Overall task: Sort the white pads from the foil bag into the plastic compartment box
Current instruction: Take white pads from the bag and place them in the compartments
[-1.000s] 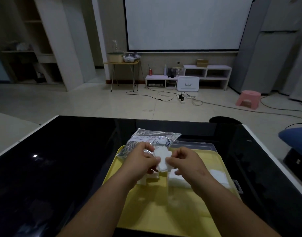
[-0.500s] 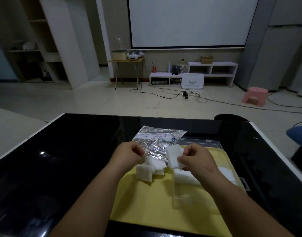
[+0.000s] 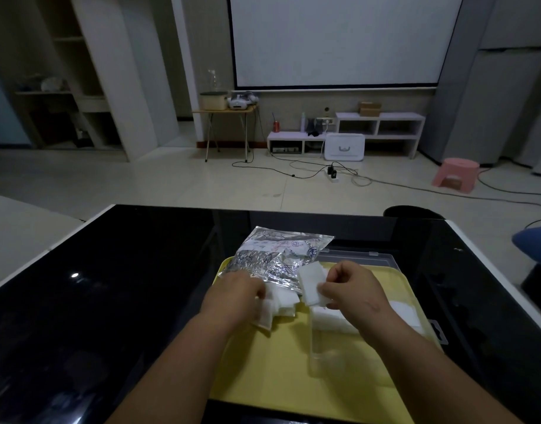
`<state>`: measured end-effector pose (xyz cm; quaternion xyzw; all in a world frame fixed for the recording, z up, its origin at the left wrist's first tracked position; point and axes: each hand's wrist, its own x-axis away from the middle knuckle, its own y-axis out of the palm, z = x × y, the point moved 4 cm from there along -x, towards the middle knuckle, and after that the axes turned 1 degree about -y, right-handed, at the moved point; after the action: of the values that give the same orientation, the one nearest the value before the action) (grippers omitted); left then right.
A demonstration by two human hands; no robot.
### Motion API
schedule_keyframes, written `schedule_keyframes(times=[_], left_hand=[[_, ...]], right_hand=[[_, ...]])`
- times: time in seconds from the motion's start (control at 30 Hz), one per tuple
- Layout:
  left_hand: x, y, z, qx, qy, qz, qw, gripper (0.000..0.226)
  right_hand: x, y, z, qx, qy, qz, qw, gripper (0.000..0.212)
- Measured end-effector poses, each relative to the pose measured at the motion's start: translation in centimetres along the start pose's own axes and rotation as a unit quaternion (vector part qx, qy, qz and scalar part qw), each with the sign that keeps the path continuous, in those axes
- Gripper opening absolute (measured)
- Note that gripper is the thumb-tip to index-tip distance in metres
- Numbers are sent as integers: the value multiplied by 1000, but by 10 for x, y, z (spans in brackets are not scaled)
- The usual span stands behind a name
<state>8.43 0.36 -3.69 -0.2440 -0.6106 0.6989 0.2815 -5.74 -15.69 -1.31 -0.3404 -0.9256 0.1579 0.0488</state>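
Your yellow tray [image 3: 272, 371] lies on the glossy black tabletop [image 3: 110, 301]. There is broad bare surface to its left, and the tabletop's right edge runs close beside the clear compartment box [image 3: 327, 362], which fills the tray's right half. Your right hand [image 3: 352, 292] pinches one white pad [image 3: 312, 286] in its fingers just over the box, long axis slanting far-left to near-right. Your left hand [image 3: 235, 296] curls over the loose pads [image 3: 283, 302] at the near end of the foil bag [image 3: 275, 258], which stretches away from you. I cannot tell whether it grips one. Beyond are a tiled floor [image 3: 171, 185] and a projection screen [image 3: 336, 38].
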Motion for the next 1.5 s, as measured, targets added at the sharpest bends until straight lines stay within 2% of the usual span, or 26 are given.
schedule_keyframes(times=[0.13,0.33,0.57,0.67,0.77,0.9,1.03,1.17,1.3,1.4,1.5], left_hand=[[-2,2,5,-30,35,7,999,33],[1,-2,8,-39,54,10,998,20],[3,3,5,-16,42,-42,998,42],[4,0,5,6,45,-52,998,33],[2,-6,2,93,33,-55,994,21],[0,-13,3,257,11,-29,966,17],[-1,-14,5,367,-30,2,930,17],[-1,-17,9,421,-55,35,905,17],[2,-20,18,477,-65,49,875,15],[3,-19,24,508,-69,38,858,14],[3,-16,28,550,-68,13,833,16]], right_hand=[[0,0,-1,2,-1,2,1000,17],[-1,2,0,-2,5,-2,1000,19],[-1,1,1,-7,8,-3,1000,18],[-1,1,1,-7,7,-3,1000,17],[-2,2,2,-13,8,-3,1000,18],[-2,-1,2,-32,9,2,999,18],[-2,-1,1,-62,14,6,998,20],[-2,-1,-1,-70,13,6,997,19],[3,7,-5,-120,18,-52,991,17],[4,11,-5,-124,13,-84,989,15],[5,11,-4,-113,7,-84,990,13]])
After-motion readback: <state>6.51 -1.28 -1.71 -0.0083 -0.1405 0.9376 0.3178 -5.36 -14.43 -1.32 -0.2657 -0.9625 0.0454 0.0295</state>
